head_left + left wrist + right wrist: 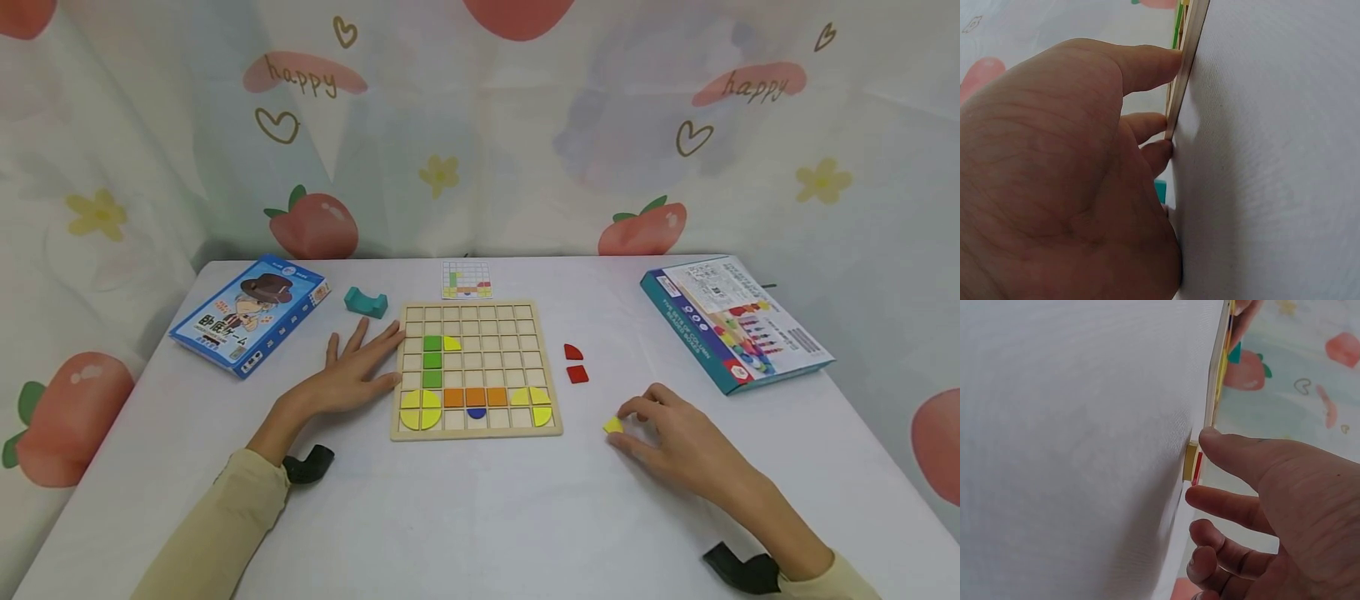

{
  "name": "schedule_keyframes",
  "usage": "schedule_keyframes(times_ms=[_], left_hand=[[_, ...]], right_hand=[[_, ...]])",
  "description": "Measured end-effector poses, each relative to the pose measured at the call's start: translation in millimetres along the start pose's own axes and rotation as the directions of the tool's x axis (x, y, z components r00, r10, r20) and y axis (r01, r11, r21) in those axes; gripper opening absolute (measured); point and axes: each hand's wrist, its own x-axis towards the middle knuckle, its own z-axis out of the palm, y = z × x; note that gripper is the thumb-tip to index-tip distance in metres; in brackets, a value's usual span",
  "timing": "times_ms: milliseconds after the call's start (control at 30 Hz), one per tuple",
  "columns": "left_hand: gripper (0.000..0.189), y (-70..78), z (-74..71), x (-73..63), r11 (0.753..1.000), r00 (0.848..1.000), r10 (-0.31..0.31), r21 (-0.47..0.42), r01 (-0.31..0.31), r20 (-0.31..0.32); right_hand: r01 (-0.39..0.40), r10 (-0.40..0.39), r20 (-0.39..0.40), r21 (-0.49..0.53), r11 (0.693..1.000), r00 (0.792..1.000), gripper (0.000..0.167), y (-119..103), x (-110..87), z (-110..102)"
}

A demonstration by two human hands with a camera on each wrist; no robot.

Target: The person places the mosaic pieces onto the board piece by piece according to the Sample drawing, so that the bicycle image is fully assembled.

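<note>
My right hand (678, 442) is low over the tablecloth to the right of the board, thumb and index finger at either side of a small yellow piece (612, 425). In the right wrist view the yellow piece (1190, 461) stands between those fingertips, the other fingers loosely bent. My left hand (348, 371) lies spread, its fingertips at the left edge of the wooden grid board (552, 408). On the board are green squares (432, 361), orange squares (476, 397), a blue half-round piece (476, 412) and yellow rounded pieces (421, 409).
A red quarter-round piece (573, 352) and a red square (577, 374) lie right of the board. Behind it is a pattern card (467, 281). A teal block (366, 302) and blue box (251, 315) are left; another box (738, 325) is right.
</note>
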Motion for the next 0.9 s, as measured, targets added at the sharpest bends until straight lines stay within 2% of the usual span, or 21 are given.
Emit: schedule_keyframes(times_ms=[367,733,900], left_hand=[[0.074,-0.8,0.3,-0.1,1.0,1.0,0.002,-0.004,-0.002,-0.005],[0.074,0.1,0.6,0.4,1.0,1.0,-0.005,0.002,0.005,-0.01],[0.074,0.2,0.0,0.5,1.0,1.0,-0.005,0.003,0.005,-0.004]], right_hand=[[0.0,0.0,0.015,-0.001,1.0,1.0,0.024,-4.1,3.4,2.5],[0.063,-0.063,0.047,0.018,0.998,0.997,0.027,-10.6,6.7,2.5],[0.086,-0.087,0.035,0.018,0.996,0.996,0.028,-13.1,7.6,1.8]])
